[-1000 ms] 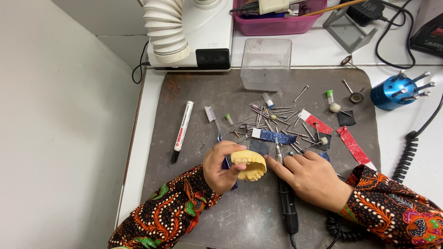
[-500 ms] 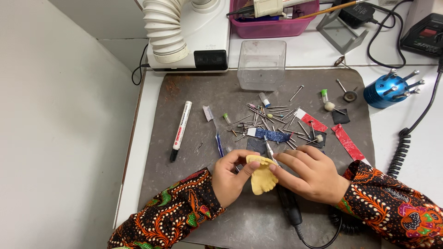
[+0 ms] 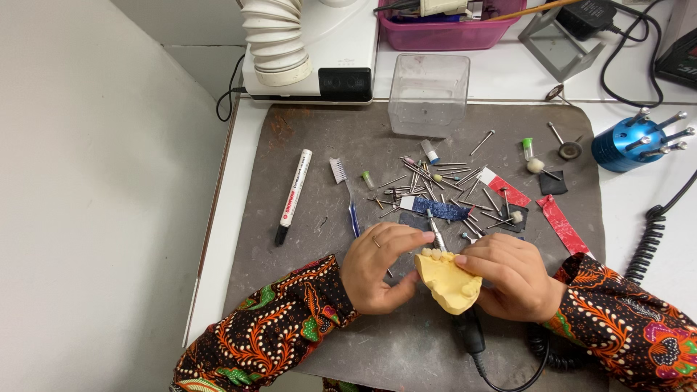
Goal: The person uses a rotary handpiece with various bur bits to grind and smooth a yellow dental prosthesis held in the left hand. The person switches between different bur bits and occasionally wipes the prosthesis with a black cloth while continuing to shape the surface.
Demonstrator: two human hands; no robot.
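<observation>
A yellow dental cast [image 3: 448, 280] with a row of pale teeth along its upper edge sits between both hands, just above the grey mat [image 3: 319, 181]. The left hand [image 3: 377, 268] curls half closed around its left side, thumb underneath. The right hand [image 3: 508, 274] closes over its right side and also grips a rotary handpiece [image 3: 435, 234], whose tip points up past the teeth. Against 0.5 s ago, the cast has turned from a tilted, edge-on pose to teeth upward, and the hands sit slightly lower. A clear plastic box [image 3: 428, 93] stands at the mat's top edge, seemingly empty. The pink tray [image 3: 450, 33] holds tools. The blue holder [image 3: 623, 144] carries 4 or so burs.
</observation>
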